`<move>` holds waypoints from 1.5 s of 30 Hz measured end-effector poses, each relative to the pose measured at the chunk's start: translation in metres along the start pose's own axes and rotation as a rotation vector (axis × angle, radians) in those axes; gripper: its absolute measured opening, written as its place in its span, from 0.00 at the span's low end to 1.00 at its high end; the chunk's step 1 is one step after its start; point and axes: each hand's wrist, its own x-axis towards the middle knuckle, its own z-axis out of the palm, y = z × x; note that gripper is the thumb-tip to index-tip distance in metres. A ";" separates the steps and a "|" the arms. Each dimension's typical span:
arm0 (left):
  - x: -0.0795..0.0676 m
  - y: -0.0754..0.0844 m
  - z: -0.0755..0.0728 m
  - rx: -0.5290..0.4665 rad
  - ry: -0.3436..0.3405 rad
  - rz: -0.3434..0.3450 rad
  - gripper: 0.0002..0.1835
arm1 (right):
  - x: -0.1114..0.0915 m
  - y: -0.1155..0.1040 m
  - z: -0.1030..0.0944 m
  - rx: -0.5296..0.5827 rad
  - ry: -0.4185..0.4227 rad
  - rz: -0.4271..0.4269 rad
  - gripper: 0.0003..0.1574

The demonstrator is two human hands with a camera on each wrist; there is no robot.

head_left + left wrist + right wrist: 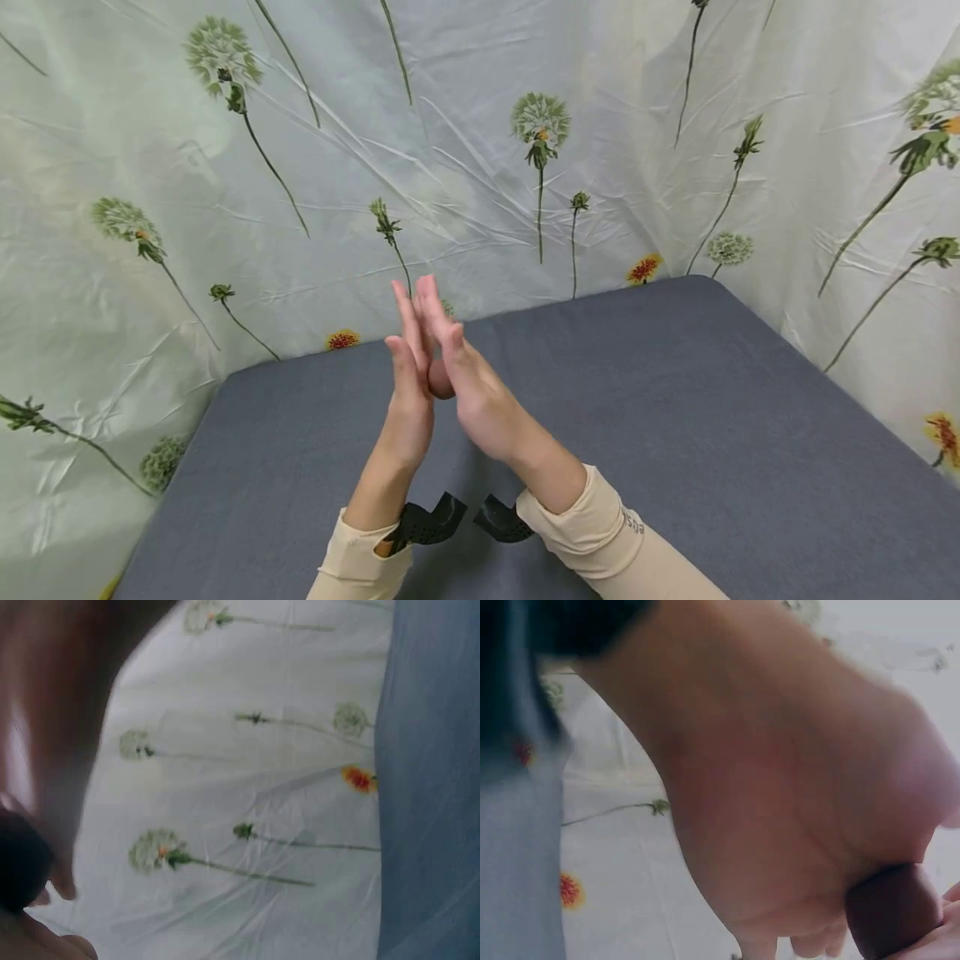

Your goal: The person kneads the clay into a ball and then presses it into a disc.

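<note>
Between my two palms sits a small reddish-brown rounded lump point(441, 381), smooth like modelling clay. The left hand point(408, 408) stands upright with straight fingers, its palm against one side of the lump. From the other side the right hand point(483, 404) presses its palm on it, fingers straight and pointing up and away. In the right wrist view, the brown lump point(894, 911) touches the right palm point(757, 825), its sides flattened. The left wrist view shows the lump point(21, 859) dark at the left edge, beside the blurred left hand point(52, 742).
Below the hands lies a dark grey cloth-covered table point(637, 417). A whitish curtain point(465, 150) printed with dandelions and orange flowers hangs behind it and along its sides. Black wrist mounts point(431, 523) stick out from both beige sleeves point(592, 533).
</note>
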 end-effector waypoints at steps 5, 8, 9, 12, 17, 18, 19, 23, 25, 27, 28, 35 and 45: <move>-0.007 0.010 0.016 0.092 -0.079 0.081 0.48 | 0.005 0.002 -0.015 0.059 0.060 0.063 0.66; -0.010 0.017 0.017 0.108 -0.056 0.121 0.50 | 0.008 0.010 -0.014 0.085 0.045 0.106 0.66; -0.010 0.019 0.015 0.106 -0.036 0.133 0.50 | 0.009 0.013 -0.012 0.093 0.031 0.124 0.66; -0.008 0.022 0.004 0.090 0.050 0.156 0.51 | 0.008 0.019 0.001 0.082 -0.028 0.155 0.65; -0.005 0.022 -0.023 0.010 0.190 0.133 0.48 | -0.001 0.013 0.029 -0.015 -0.165 0.111 0.57; -0.004 0.021 -0.027 -0.010 0.202 0.119 0.46 | -0.003 0.010 0.033 -0.021 -0.179 0.098 0.55; -0.003 0.020 -0.030 -0.028 0.209 0.103 0.45 | -0.004 0.007 0.036 -0.038 -0.182 0.085 0.54; 0.002 0.016 -0.030 -0.071 0.163 0.039 0.43 | -0.008 -0.003 0.034 -0.067 -0.112 0.020 0.54; 0.003 0.012 -0.024 -0.058 0.122 0.023 0.43 | -0.008 -0.006 0.028 -0.073 -0.066 -0.013 0.55; 0.004 0.008 -0.018 -0.028 0.081 0.020 0.44 | -0.008 -0.007 0.022 -0.047 -0.025 -0.042 0.55; 0.005 0.006 -0.015 -0.009 0.061 0.024 0.45 | -0.008 -0.006 0.019 -0.032 -0.007 -0.048 0.56; 0.000 0.003 0.004 0.105 0.010 0.069 0.47 | -0.003 0.001 0.000 0.027 0.077 0.002 0.60; -0.006 0.024 -0.006 0.127 0.133 0.153 0.53 | 0.004 0.017 0.009 0.066 -0.123 0.102 0.60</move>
